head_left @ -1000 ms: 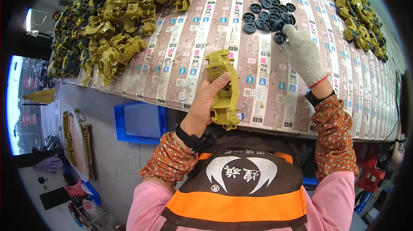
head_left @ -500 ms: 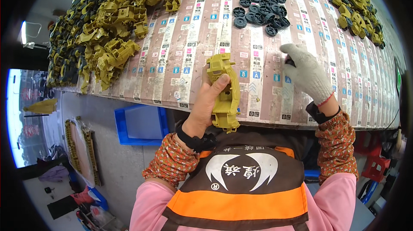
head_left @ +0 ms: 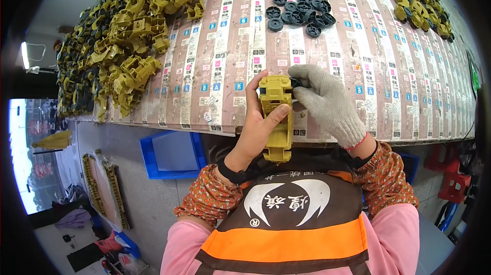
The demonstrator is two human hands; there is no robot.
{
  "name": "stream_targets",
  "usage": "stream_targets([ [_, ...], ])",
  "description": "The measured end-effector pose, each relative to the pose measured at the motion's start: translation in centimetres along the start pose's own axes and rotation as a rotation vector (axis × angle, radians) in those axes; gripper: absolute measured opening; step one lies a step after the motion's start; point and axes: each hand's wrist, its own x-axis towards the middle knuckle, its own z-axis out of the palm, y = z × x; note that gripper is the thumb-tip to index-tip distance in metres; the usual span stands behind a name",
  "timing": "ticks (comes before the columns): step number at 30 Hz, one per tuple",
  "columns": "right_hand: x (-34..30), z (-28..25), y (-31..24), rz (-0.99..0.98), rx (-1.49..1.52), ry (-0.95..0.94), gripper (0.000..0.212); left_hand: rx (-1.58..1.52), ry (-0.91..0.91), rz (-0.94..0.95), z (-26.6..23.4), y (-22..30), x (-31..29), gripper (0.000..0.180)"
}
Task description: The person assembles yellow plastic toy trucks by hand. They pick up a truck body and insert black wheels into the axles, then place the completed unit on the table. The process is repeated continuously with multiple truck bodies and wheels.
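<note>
My bare left hand (head_left: 255, 133) is wrapped round an olive-yellow plastic toy vehicle body (head_left: 277, 139), thumb across it. The body stands lengthwise toward me, just over the table's near edge. My right hand (head_left: 331, 105), in a pale knitted glove, pinches a small black wheel (head_left: 295, 83) against the body's far right side. Fingers hide much of that wheel, so I cannot tell if it is seated. Beyond both hands lies a loose group of black toy wheels (head_left: 313, 30).
The table (head_left: 194, 106) is covered with printed sheeting. A big heap of yellow vehicle bodies (head_left: 135, 29) fills its far left; yellow pieces with black wheels (head_left: 419, 9) lie far right. Below the left edge sits a blue bin (head_left: 173, 155); a red stool (head_left: 454, 185) stands at right.
My right hand has come left and nearer, bringing the wheel from over the table to the body's side. My left hand has turned the body more upright in view.
</note>
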Motion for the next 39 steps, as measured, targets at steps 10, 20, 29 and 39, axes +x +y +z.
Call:
stream_targets([
  [10, -1.7, 0.3, 0.1, -0.267, -0.282, 0.111, 0.041, 0.286, -0.034, 0.099, 0.5, 0.1, -0.1, 0.084],
  [20, -1.8, 0.0, -0.5, 0.03, 0.122, 0.077, 0.04, 0.21, -0.09, 0.041, -0.2, 0.4, 0.5, 0.08],
  [29, -2.7, 0.5, -0.1, -0.379, -0.31, 0.143, 0.034, -0.321, -0.049, -0.262, -0.1, -0.1, 0.1, 0.078],
  [39, -2.5, -0.2, -1.1, -0.234, -0.402, 0.003, 0.043, 0.194, -0.092, 0.152, 0.6, -0.8, 0.2, 0.084],
])
